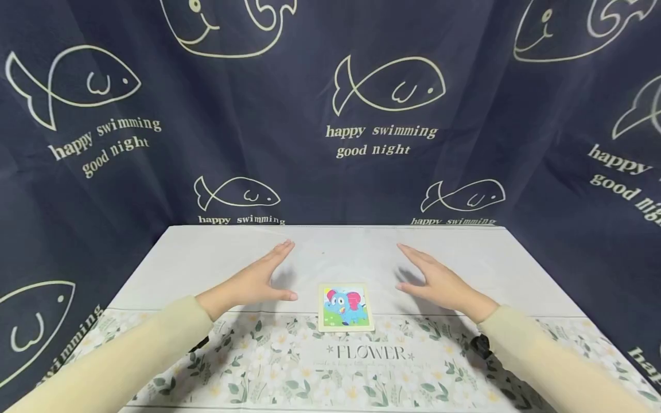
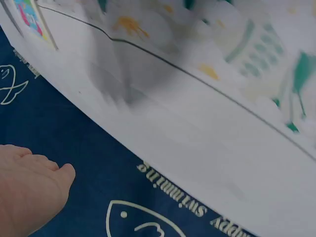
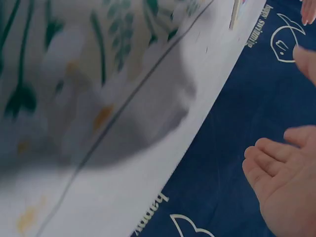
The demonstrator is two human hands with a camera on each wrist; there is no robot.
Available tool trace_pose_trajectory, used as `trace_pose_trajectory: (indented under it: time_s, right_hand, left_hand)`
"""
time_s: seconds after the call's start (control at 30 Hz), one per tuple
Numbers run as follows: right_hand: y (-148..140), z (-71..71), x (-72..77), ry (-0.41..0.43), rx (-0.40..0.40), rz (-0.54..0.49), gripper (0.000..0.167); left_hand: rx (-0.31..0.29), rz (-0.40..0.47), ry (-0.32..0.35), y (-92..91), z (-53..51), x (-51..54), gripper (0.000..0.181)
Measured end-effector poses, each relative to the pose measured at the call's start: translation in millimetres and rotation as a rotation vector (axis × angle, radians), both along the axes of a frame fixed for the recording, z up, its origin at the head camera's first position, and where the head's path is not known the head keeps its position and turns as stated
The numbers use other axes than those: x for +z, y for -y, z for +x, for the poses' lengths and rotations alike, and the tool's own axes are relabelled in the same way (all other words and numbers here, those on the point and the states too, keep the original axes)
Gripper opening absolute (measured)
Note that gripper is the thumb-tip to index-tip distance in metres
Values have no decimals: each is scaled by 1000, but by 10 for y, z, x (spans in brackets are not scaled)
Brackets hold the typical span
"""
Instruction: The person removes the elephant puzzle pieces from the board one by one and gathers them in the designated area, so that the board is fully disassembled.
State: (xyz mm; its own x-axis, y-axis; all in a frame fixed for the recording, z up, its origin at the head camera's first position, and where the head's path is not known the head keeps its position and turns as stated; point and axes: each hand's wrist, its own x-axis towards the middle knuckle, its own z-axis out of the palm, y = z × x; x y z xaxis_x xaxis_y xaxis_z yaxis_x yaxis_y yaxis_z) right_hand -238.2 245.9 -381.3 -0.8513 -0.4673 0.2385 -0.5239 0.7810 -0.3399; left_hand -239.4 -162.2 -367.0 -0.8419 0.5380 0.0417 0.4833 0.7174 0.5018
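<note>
A small square picture puzzle [image 1: 346, 308] with a blue, pink-eared elephant lies flat on the table in the head view, between the two hands. To its left, my left hand [image 1: 258, 281] hovers with fingers straight and thumb spread, holding nothing. My right hand [image 1: 439, 282] mirrors it on the other side, also apart from the puzzle and with nothing in its fingers. The left wrist view catches the puzzle's edge [image 2: 35, 19] at the top left and part of the left hand [image 2: 32, 190]. In the right wrist view the right hand [image 3: 284, 177] shows its palm and extended fingers.
The table carries a white cover [image 1: 217, 244] with a floral front band [image 1: 268, 373] printed "FLOWER". Behind and beside it hangs a dark blue curtain [image 1: 299, 115] with fish drawings and lettering. Both forearms reach in from the lower corners, in pale sleeves [image 1: 139, 344].
</note>
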Motion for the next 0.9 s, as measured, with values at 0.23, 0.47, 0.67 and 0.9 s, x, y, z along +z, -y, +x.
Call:
trace_pose_trajectory:
  time_s: [0.23,0.47,0.67,0.9]
  right_hand:
    - [212,-55,-26,-7,52,-145,75]
    - [443,-123,-22,65,123,-311,62]
    - [576,-117,-78,111,92,-360,55]
    - [699,-93,-166,143,47,-322,49]
  left_hand:
    - [10,139,159,-221,56,-78,112]
    - [27,178,213,-379,73,-146,112]
    - [14,139,244,-500,87,-249,113]
    - [-27,61,213,-611,125,-326,107]
